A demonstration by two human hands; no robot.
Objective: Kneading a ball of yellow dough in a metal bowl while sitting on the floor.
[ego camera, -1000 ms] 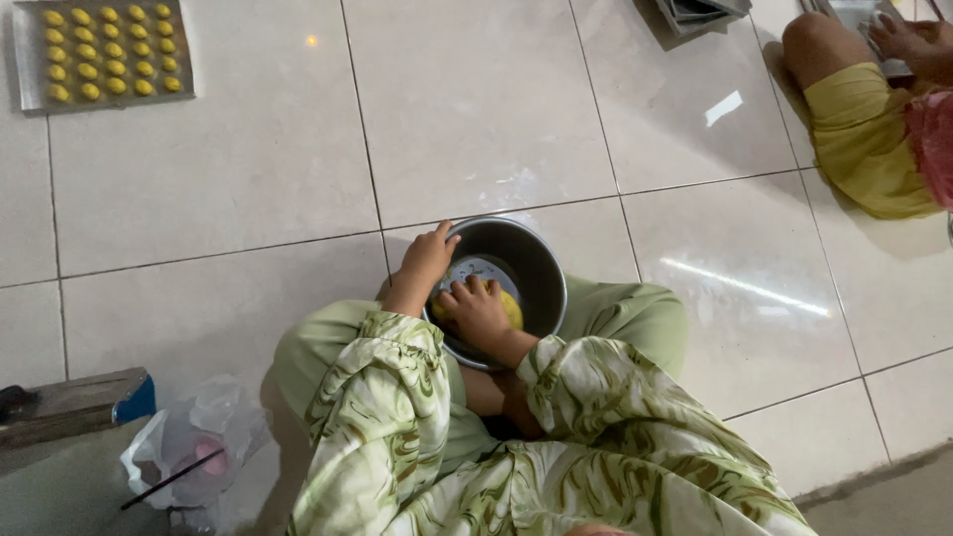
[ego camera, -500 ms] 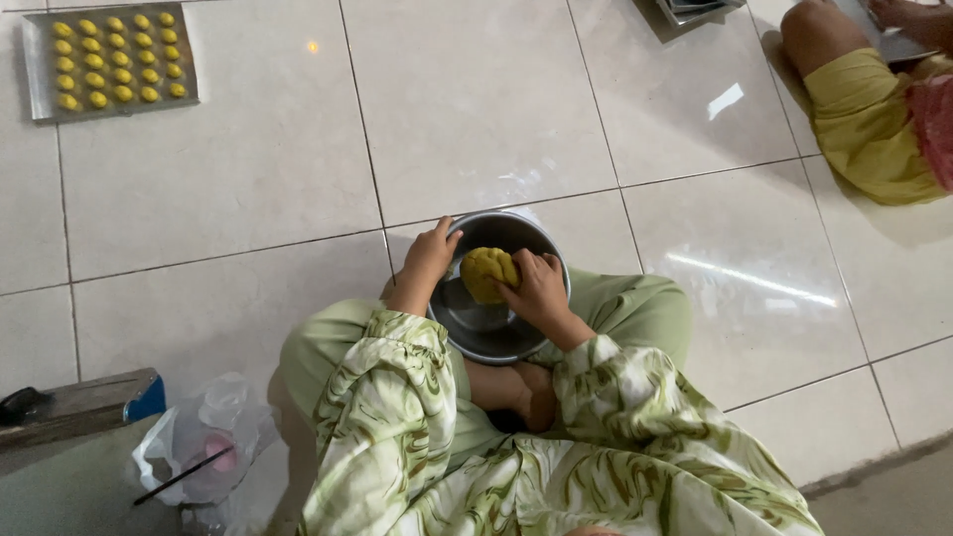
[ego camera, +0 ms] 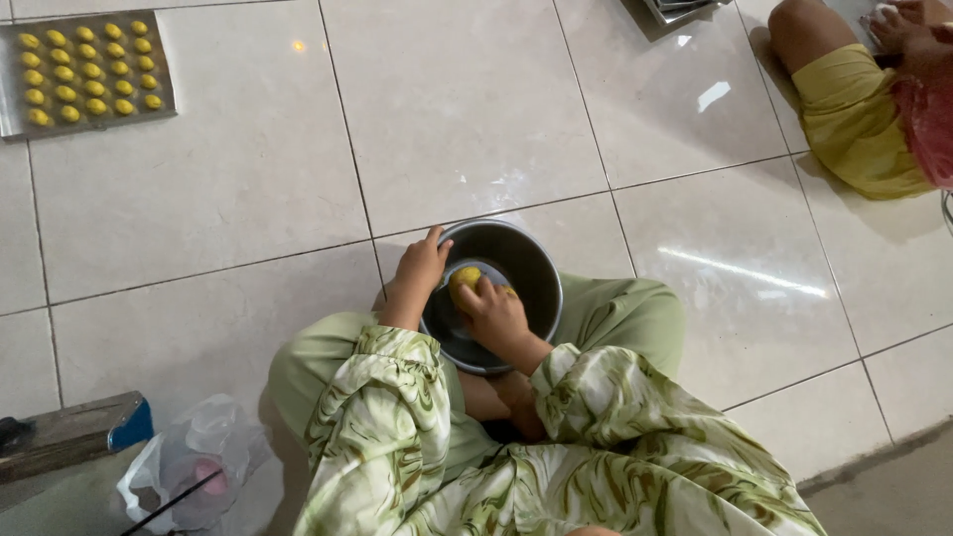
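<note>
— where's the dough (ego camera: 467, 279)?
— down in the steel bowl (ego camera: 541, 288), under the right hand (ego camera: 493, 316), fingers curled over it, pressing.
— and the left hand (ego camera: 422, 266)?
— hooked on the bowl's rim, steadying.
— handling?
— looks soft, pliable, likely a bit sticky; best cupped from below, not pinched.

Your single head-worn view looks steeply down over your lap at the tiled floor (ego camera: 476, 109), close above the metal bowl (ego camera: 531, 268) at lower centre. It faces forward, reaching a baking tray (ego camera: 164, 60) far left and another person's knee (ego camera: 844, 89) far right.
</note>
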